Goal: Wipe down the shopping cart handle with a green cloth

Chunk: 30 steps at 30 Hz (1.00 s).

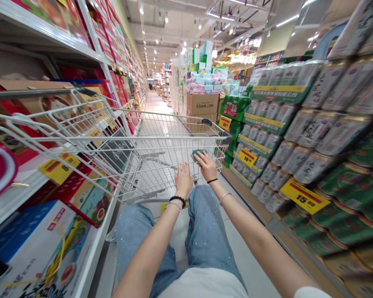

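A silver wire shopping cart (118, 136) stands in front of me in a supermarket aisle, its basket holding nothing. My left hand (183, 181) grips the cart's handle bar, fingers curled over it, with bead and metal bracelets on the wrist. My right hand (207, 166) rests just to the right on the green grip (196, 154) of the same handle, fingers closed over it. A black band and a thin bangle circle that wrist. My legs in light blue jeans (202, 223) show below the hands.
Shelves of red and blue gift boxes (34, 244) line the left, close to the cart. Stacked cans (301, 136) with yellow price tags (304, 196) fill the right. A "WET WIPES" carton (202, 103) and tissue packs stand ahead; the tiled aisle (157, 103) runs on beyond.
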{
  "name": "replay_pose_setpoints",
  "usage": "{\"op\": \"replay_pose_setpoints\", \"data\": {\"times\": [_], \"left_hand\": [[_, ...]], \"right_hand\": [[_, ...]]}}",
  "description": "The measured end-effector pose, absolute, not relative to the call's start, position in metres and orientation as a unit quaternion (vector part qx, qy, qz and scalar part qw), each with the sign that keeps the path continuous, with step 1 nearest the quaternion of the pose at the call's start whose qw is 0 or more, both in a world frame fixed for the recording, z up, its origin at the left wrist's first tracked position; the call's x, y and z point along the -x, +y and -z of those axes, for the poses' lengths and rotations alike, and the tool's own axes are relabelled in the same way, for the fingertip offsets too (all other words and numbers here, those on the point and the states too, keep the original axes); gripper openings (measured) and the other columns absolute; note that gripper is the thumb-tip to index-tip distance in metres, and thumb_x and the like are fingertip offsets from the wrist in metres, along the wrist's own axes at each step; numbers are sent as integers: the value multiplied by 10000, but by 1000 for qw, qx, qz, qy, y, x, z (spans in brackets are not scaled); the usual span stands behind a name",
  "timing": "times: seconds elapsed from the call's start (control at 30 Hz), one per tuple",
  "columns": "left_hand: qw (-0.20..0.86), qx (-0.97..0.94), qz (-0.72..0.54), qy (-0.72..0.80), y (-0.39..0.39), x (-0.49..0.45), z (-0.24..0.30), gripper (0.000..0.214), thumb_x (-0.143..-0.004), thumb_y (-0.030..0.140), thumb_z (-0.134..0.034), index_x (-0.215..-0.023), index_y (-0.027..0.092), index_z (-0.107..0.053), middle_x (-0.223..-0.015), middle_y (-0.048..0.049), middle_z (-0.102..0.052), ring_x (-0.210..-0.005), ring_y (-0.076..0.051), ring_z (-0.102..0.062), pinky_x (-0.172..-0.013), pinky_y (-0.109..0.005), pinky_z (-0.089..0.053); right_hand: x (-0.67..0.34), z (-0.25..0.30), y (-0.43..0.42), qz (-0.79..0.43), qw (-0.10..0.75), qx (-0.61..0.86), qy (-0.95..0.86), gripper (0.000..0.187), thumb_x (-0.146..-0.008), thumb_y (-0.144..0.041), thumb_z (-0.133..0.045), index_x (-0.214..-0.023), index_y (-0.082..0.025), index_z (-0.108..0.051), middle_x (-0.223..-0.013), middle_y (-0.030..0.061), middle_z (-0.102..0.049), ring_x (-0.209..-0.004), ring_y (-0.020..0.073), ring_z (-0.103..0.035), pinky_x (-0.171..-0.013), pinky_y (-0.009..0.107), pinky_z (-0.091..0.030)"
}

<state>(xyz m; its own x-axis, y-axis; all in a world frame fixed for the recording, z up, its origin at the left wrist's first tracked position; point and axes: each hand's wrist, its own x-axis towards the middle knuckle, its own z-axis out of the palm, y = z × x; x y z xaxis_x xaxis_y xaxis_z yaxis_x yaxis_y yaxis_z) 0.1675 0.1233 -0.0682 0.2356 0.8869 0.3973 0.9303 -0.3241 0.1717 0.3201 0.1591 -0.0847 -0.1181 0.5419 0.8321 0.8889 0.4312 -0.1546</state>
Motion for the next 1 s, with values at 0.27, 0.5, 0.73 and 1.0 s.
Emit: {"op": "replay_pose_setpoints", "data": {"times": [0.27, 0.5, 0.73, 1.0], "left_hand": [[27, 785, 240, -570, 125, -164, 69, 661, -819, 69, -430, -1477, 112, -397, -1544, -121, -426, -1476, -267, -285, -1081, -404, -461], [35, 794, 249, -553, 128, -161, 77, 680, -808, 58, -447, -1483, 110, -384, -1536, -123, -436, -1473, -271, -285, -1092, -395, -442], [81, 823, 233, -511, 131, -133, 55, 553, -837, 98, -442, -1383, 161, -512, -1417, -115, -551, -1309, -226, -490, -1128, -387, -377], [154, 714, 260, -632, 127, -65, 51, 567, -811, 132, -488, -1374, 173, -531, -1446, -140, -509, -1334, -296, -462, -1200, -512, -246]], "right_hand": [[-311, 101, 151, 192, 421, 516, -721, 618, -819, 47, -415, -1301, -268, -639, -1361, 31, -635, -1355, 213, -509, -1100, 409, -472], [-304, 65, 158, 217, 450, 498, -709, 605, -856, 34, -404, -1332, -272, -615, -1408, 26, -594, -1389, 209, -466, -1155, 405, -410], [-306, 92, 146, 182, 422, 507, -730, 639, -780, 59, -452, -1301, -262, -636, -1355, 29, -639, -1330, 214, -534, -1079, 389, -496], [-286, 58, 157, 203, 468, 472, -719, 599, -826, 37, -428, -1311, -253, -629, -1381, 36, -615, -1357, 213, -502, -1135, 393, -434]]}}
